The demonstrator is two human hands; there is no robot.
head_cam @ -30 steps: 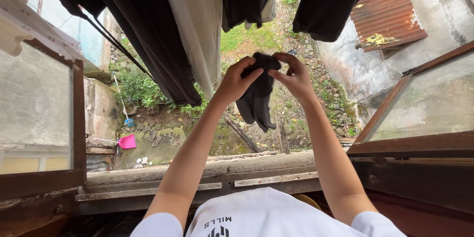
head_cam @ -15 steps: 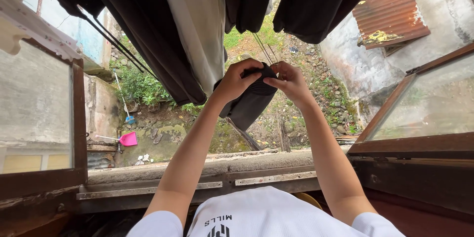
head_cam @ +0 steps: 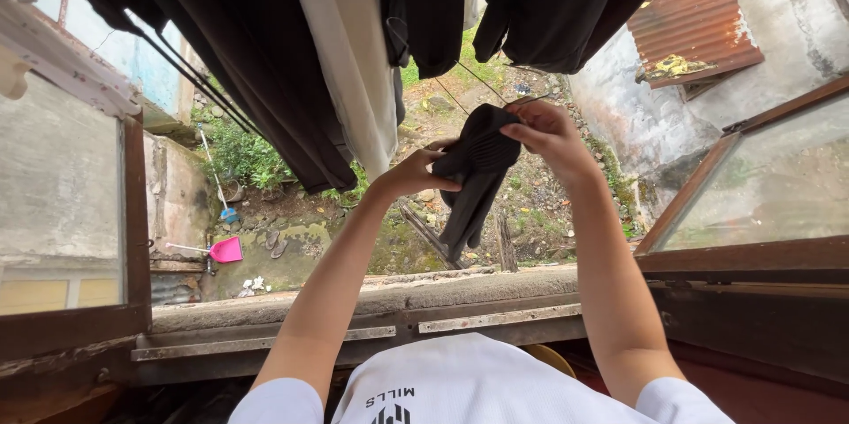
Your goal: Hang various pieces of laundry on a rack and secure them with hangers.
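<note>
I lean out of an open window and hold a dark grey sock (head_cam: 473,178) over thin clothes lines (head_cam: 469,79). My right hand (head_cam: 546,134) pinches the sock's top edge at the line. My left hand (head_cam: 416,172) grips the sock's side lower down, fingers closed on the fabric. The sock hangs down between my hands, its toe end dangling. Dark garments (head_cam: 539,0) and a white cloth (head_cam: 349,53) hang from the lines just above and left of my hands.
A concrete window sill (head_cam: 371,296) runs below my arms. Open wooden window panes stand at the left (head_cam: 62,212) and right (head_cam: 752,203). Far below lies a yard with stones, plants, a pink dustpan (head_cam: 227,250) and a rusty corrugated roof (head_cam: 694,22).
My right hand has lifted the sock's top up and to the right. My left hand dropped lower along the sock, which now hangs stretched out instead of bunched.
</note>
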